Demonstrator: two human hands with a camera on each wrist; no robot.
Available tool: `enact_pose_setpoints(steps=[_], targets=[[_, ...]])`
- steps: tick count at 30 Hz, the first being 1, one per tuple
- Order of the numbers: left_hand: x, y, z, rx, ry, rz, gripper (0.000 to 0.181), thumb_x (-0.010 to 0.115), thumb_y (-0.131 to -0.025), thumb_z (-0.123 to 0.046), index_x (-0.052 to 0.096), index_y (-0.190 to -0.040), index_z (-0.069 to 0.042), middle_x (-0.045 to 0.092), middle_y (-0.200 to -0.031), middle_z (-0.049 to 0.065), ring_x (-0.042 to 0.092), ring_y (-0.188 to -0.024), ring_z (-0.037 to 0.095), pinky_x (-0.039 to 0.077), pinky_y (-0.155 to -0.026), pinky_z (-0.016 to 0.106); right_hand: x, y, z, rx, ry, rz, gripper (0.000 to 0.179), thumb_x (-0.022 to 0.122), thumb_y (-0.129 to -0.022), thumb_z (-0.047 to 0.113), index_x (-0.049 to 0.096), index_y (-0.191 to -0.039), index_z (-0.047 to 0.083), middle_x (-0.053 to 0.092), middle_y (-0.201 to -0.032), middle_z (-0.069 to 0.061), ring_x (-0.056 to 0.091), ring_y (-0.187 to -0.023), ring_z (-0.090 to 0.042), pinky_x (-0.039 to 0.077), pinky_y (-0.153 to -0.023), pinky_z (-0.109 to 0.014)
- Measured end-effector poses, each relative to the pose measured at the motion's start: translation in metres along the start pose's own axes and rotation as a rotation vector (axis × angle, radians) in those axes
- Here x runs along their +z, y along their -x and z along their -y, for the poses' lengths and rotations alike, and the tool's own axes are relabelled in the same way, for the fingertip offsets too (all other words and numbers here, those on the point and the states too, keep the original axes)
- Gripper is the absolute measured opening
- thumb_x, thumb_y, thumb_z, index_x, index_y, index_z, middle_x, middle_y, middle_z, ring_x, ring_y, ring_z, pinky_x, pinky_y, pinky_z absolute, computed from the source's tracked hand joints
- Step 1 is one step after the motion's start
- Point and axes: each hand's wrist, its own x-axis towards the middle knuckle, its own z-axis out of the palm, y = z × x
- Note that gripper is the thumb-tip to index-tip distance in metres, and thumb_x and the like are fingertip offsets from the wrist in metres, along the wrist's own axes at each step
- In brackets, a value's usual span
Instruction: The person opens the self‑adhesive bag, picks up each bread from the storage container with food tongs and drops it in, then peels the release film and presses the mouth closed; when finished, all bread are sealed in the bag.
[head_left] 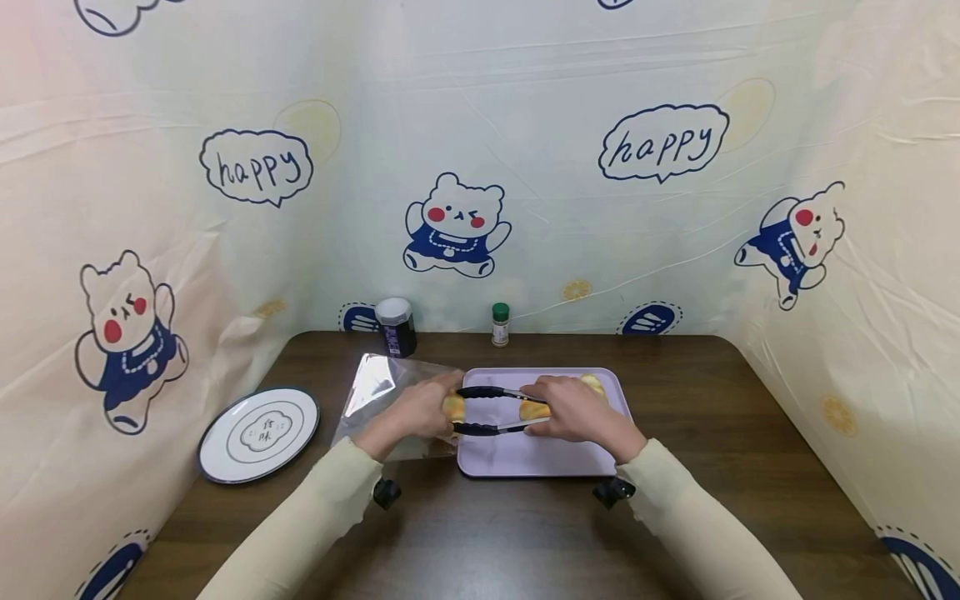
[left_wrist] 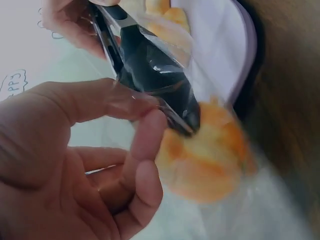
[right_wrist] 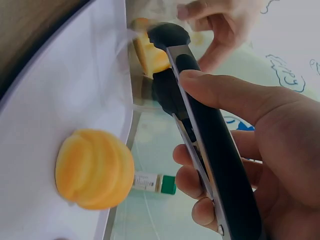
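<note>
Two hands are busy: the left hand (head_left: 420, 408) pinches a clear bag (head_left: 375, 392) with its finger and thumb tips together, and the right hand (head_left: 573, 410) has its fingers curled round black tongs (right_wrist: 220, 160). One bread roll (left_wrist: 205, 172) sits at the tong tips, just past the left fingers, behind see-through plastic. If the tongs snag the floppy bag, it could slip from the left fingers and the roll might drop. The roll looks round, puffy and golden, with paler yellow patches.

Long, pale cream sleeves (head_left: 315, 508) — plain, unpatterned — and two small black wrist-worn devices (head_left: 387, 493).
</note>
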Motion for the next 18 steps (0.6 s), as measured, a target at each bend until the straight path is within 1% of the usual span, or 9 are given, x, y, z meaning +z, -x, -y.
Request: enact_pose_setpoints(steps=[2,4,5,9,12,14,16,18], targets=[[0.0,0.0008,0.001,-0.001,-0.035,0.005,0.096,0.087,-0.068,-0.023,0.042,-0.151,-0.008,0.048,-0.154,0.012,0.057,-0.128,0.034,0.051,-0.097,0.052,0.0001,-0.0005,-0.0028,0.007,0.013,0.008,0.058,0.081,-0.081,0.04,0.067,-0.13,0.011,0.071,-0.117,-0.008,0.067,-0.096,-0.021,0.056,-0.086,-0.041],[0.0,0.0017,0.0017,-0.007,-0.066,0.01,0.097,0.089,-0.069,-0.03,0.042,-0.15,-0.006,0.045,-0.156,0.014,0.055,-0.13,0.037,0.052,-0.095,0.055,0.0005,-0.0005,-0.0054,0.015,0.022,0.015,0.059,0.082,-0.08,0.041,0.067,-0.13,0.012,0.071,-0.116,-0.007,0.065,-0.091,-0.018,0.055,-0.083,-0.038],[-0.0003,0.0022,0.0018,-0.011,-0.074,0.012,0.097,0.089,-0.07,-0.032,0.042,-0.151,-0.006,0.044,-0.156,0.014,0.056,-0.129,0.039,0.053,-0.092,0.056,0.0009,-0.0005,-0.0065,0.018,0.025,0.017,0.06,0.082,-0.08,0.041,0.067,-0.13,0.012,0.071,-0.115,-0.007,0.063,-0.089,-0.017,0.055,-0.081,-0.037],[-0.0012,0.0027,0.0026,-0.01,-0.086,0.007,0.095,0.087,-0.07,-0.026,0.041,-0.151,-0.006,0.043,-0.156,0.014,0.059,-0.121,0.04,0.054,-0.084,0.056,0.0024,-0.0004,-0.0082,0.028,0.007,0.023,0.065,0.084,-0.077,0.044,0.067,-0.13,0.012,0.071,-0.112,-0.007,0.058,-0.082,-0.013,0.052,-0.075,-0.033],[-0.0007,0.0019,0.0042,-0.004,-0.07,0.016,0.098,0.087,-0.068,-0.022,0.039,-0.152,-0.006,0.042,-0.157,0.014,0.058,-0.124,0.039,0.053,-0.09,0.055,0.0047,-0.0007,-0.007,0.043,-0.018,0.041,0.066,0.083,-0.077,0.046,0.066,-0.131,0.012,0.071,-0.115,-0.008,0.058,-0.084,-0.013,0.054,-0.079,-0.034],[-0.0003,0.0007,0.0051,-0.002,-0.053,0.027,0.103,0.089,-0.066,-0.024,0.037,-0.153,-0.006,0.04,-0.158,0.014,0.057,-0.126,0.038,0.05,-0.096,0.055,0.0058,-0.0005,-0.0057,0.053,-0.037,0.052,0.064,0.083,-0.078,0.045,0.066,-0.131,0.013,0.07,-0.118,-0.008,0.06,-0.087,-0.014,0.055,-0.082,-0.036],[-0.0005,0.0,0.0053,-0.004,-0.037,0.042,0.106,0.089,-0.065,-0.024,0.035,-0.155,-0.007,0.039,-0.16,0.013,0.054,-0.13,0.037,0.047,-0.102,0.055,0.0066,-0.0003,-0.0047,0.054,-0.044,0.055,0.061,0.082,-0.079,0.043,0.066,-0.131,0.014,0.07,-0.12,-0.008,0.062,-0.091,-0.015,0.056,-0.086,-0.038],[-0.0008,-0.0006,0.0054,-0.002,-0.023,0.047,0.106,0.088,-0.065,-0.022,0.034,-0.155,-0.008,0.039,-0.16,0.012,0.055,-0.13,0.036,0.045,-0.105,0.054,0.0069,0.0002,-0.004,0.044,-0.046,0.049,0.059,0.081,-0.081,0.042,0.066,-0.131,0.014,0.07,-0.12,-0.007,0.064,-0.093,-0.016,0.056,-0.088,-0.039]])
